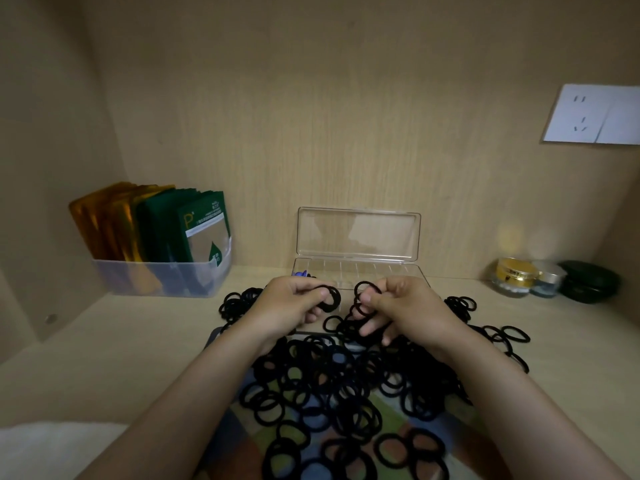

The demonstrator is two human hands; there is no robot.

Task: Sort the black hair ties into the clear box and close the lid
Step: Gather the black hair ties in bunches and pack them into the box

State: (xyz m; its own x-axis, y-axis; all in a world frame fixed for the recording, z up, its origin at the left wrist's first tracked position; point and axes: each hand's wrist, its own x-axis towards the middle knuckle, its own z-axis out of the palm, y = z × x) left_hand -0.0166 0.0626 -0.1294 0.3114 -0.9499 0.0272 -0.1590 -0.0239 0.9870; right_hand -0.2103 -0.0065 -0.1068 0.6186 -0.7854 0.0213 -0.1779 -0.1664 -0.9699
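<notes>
We pinch ties: left hand (pixel 291 299) curled on a bunch (pixel 330 298), right hand (pixel 398 306) on several (pixel 363 289); open box (pixel 360 268) just beyond.

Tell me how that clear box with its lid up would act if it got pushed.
Probably light: the clear box is thin plastic and looks nearly empty, so it likely slides easily. Its upright lid may make it tip backward.
</notes>
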